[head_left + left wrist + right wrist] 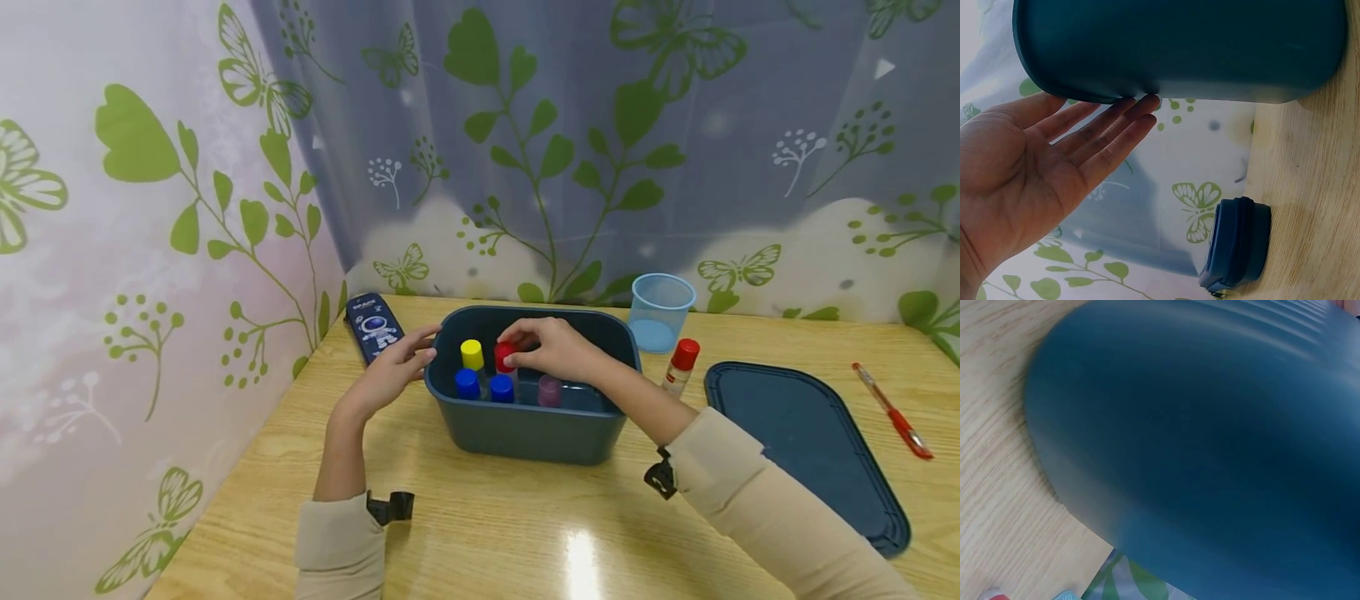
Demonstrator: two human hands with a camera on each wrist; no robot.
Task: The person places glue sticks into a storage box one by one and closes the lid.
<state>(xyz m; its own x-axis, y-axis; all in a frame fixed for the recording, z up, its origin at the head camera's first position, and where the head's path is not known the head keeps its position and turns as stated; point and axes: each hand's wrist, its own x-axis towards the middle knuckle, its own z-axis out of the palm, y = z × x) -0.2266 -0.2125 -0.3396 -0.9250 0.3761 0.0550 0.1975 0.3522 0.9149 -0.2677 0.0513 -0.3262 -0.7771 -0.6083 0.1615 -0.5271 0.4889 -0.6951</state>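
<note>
A dark teal bin point(525, 433) stands on the table in the head view. My right hand point(558, 346) reaches over its rim and pinches a red-capped glue stick point(505, 358) between thumb and fingers. Around that stick in the bin are a yellow-capped one point(472, 354), two blue-capped ones point(467, 384) and a purple-capped one point(549, 392). My left hand point(386, 375) is at the bin's left end; in the left wrist view its extended fingers point(1116, 134) touch the outer wall. The bin's wall point(1179, 444) hides most of the right hand in the right wrist view.
A dark case with an astronaut print point(375, 327) lies at the back left. Right of the bin are a clear blue cup point(662, 312), another red-capped glue stick point(681, 367), a dark teal lid point(795, 442) and a red pen point(892, 412). Patterned curtains point(570, 125) border the table.
</note>
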